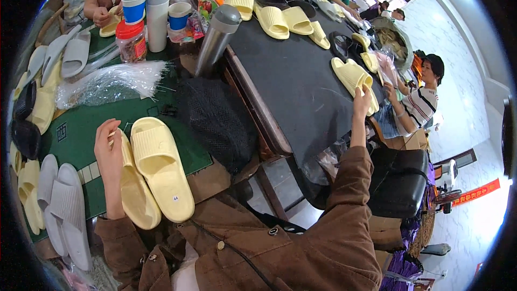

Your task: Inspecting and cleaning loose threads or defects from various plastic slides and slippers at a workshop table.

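A pale yellow slipper pair lies before me, with a left slipper and a right slipper side by side, toes pointing away. My left hand is at the outer toe side of the left one, its bent fingers curled around that edge; the thumb is partly hidden. Out to the right, my right hand grips another pale yellow slipper pair by its near end, on the black table. A thin clear tie shows near my left fingertips.
Clear plastic ties lie bundled on the green mat. A steel flask, paper cups and a red-lidded jar stand behind. Grey slippers lie at left. More slippers line the black table. A co-worker sits at right; others work farther back.
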Tool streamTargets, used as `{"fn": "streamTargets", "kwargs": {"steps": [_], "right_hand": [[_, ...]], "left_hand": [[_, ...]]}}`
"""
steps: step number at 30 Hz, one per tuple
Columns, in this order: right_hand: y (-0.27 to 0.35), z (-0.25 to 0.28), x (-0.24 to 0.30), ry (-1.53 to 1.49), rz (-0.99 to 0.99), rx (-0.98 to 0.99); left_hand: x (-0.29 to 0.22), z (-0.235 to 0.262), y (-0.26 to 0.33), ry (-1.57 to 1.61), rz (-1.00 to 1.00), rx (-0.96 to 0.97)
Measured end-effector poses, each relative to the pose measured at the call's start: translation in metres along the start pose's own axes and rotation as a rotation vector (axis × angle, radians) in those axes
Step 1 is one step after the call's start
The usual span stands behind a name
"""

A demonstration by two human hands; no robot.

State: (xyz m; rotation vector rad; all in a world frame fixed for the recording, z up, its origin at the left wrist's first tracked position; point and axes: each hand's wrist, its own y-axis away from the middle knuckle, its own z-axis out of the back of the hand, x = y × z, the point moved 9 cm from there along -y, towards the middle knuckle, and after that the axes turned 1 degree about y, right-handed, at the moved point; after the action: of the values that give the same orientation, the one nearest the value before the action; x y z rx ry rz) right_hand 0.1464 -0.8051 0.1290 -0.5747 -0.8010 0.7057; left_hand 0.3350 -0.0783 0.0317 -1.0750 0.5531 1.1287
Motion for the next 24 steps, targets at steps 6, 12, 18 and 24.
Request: {"fn": "streamTargets", "kwargs": {"steps": [6, 12, 18, 24], "right_hand": [[-0.013, -0.049, -0.022, 0.089, -0.135, 0.199], [-0.012, -0.054, -0.02, 0.078, -0.165, 0.344], [0.065, -0.034, 0.08, -0.156, -0.067, 0.861], [0.144, 0.025, 0.187, -0.625, -0.104, 1.015]], "left_hand": [[0.0, 0.007, 0.004, -0.01, 0.036, -0.006], [-0.005, 0.002, 0.003, -0.001, 0.02, 0.012], [-0.005, 0.007, 0.003, -0.044, 0.008, 0.007], [-0.001, 0.003, 0.004, -0.028, 0.02, 0.019]]}}
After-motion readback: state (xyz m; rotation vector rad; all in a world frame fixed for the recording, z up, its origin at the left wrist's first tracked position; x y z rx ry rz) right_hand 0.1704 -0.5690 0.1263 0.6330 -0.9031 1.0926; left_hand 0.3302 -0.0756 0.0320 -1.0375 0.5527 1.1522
